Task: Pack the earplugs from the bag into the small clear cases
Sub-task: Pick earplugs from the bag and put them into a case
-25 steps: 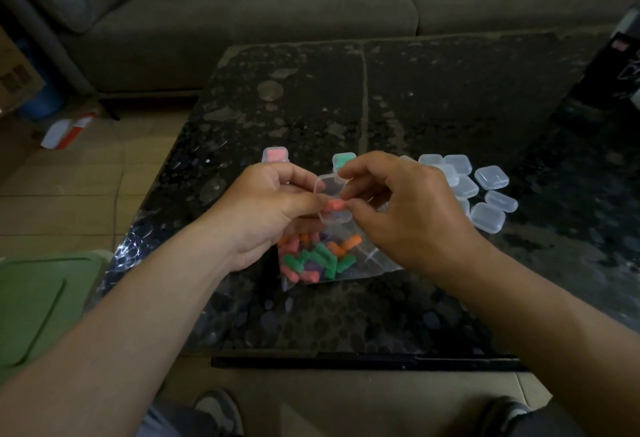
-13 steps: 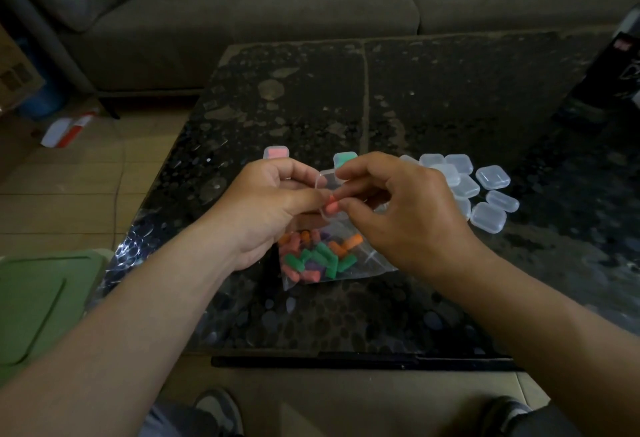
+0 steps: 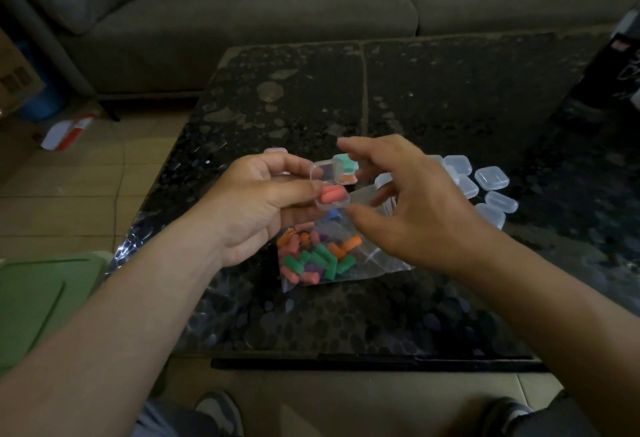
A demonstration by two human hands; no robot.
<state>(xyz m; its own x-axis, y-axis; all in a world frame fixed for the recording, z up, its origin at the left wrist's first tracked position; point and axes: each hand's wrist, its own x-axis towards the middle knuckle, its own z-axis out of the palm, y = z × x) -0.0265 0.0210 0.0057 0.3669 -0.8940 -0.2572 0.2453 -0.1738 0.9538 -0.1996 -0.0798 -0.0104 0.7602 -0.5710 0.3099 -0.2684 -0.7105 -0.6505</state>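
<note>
Right hand has let go of the pink plug it was pressing in half a second ago and backed off to the right, fingers now spread wide and holding nothing; left hand hasn't moved off the case. Grey sofa runs along the back, and the dark speckled table carries all the work. Zip bag lies flat on the table under both hands, with the loose earplugs (green, orange, pink, some purple) bunched at its left end, so plenty is left to pack. Empty closed cases sit in a cluster well to the right, partly behind the right hand. Two finished ones sit further back: a green-filled case just behind the lid and a pink-filled case behind the left knuckles. The open clear case is held above the bag, left thumb and fingers curled round its left side. Its lid stands up on the far side and the base faces the camera. Two pink earplugs lie side by side in the base, long axis roughly left-right and slightly tilted, seemingly seated below the rim. Key geometry: the right hand brackets the case from the right, index tip above the lid, thumb just beside the base's near right corner. My read is that closing comes next. The lid must swing down toward the person, and the right index is the nearer finger for that.
</note>
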